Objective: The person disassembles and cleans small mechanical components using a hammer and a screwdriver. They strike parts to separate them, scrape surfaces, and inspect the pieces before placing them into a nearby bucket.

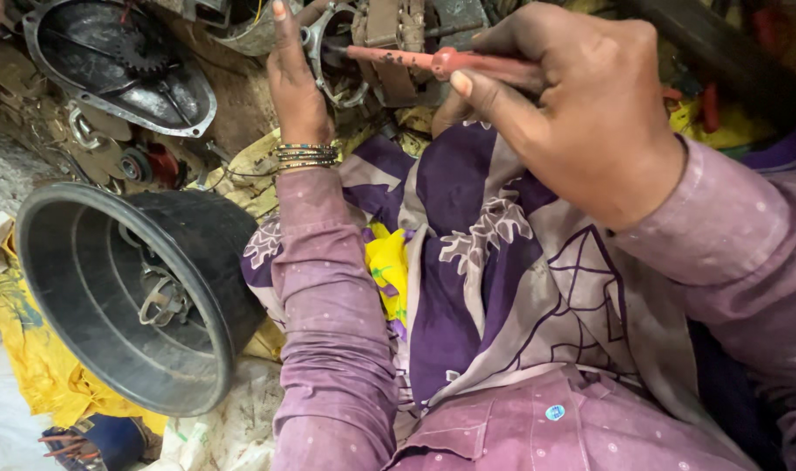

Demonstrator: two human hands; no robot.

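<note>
Red-handled screwdriver (441, 61), one, is clamped in the right hand (581, 113), its tip at one metal part (363, 44) which the left hand (295, 83) steadies, fingers spread; one black tub (84, 288) and one round metal cover (110, 61) lie left

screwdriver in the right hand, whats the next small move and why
Probably ease the red screwdriver tip further left into the metal part that the left hand steadies: the right hand already aims it there, and the tip sits right at the part's edge.
</note>
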